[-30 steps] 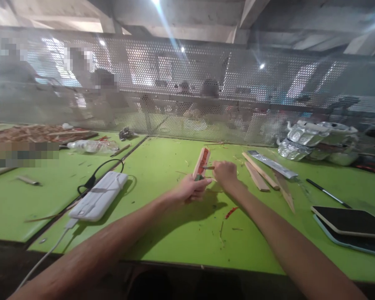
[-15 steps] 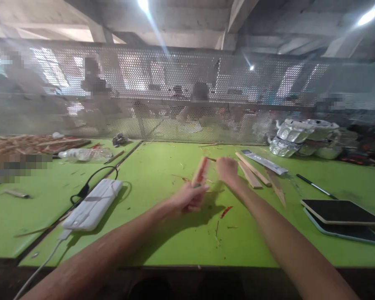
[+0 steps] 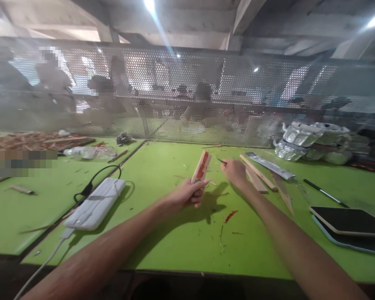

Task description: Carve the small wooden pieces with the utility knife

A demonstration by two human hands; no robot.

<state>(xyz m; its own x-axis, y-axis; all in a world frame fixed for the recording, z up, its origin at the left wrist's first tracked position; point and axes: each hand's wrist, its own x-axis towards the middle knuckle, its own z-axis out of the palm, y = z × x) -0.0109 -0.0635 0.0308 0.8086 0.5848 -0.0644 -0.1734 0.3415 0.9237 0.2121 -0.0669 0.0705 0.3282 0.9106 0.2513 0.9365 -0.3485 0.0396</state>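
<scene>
Clock positions are read from the wood block [image 3: 201, 166], with 12 o'clock toward the perforated metal screen [image 3: 175, 91].

The wood block is raised over the green tabletop [image 3: 175, 246], its far end inclined toward 1 o'clock. One face carries an irregular reddish-brown area between pale edges. The left hand [image 3: 192, 193], at 7 o'clock, is closed around the near end of the block, thumb laid across it. The right hand [image 3: 236, 171], at 3 o'clock, is closed around a thin pointed tool [image 3: 221, 161]. The exposed tip points toward 10 o'clock and is apart from the block; the rest of the tool is hidden in the fist.

Just beyond the right hand, at 3 o'clock, lie wooden strips [image 3: 258, 181] and a flat silver strip [image 3: 270, 165]. A slim pen-like rod [image 3: 325, 193] lies farther out in that direction. A dark flat slab [image 3: 351, 221] is at 4 o'clock. A red shaving [image 3: 231, 216] lies at 5 o'clock. A white power bank [image 3: 95, 204] with a cable attached is between 8 and 9 o'clock. A clear plastic bottle [image 3: 89, 153] lies on its side at 9 o'clock.
</scene>
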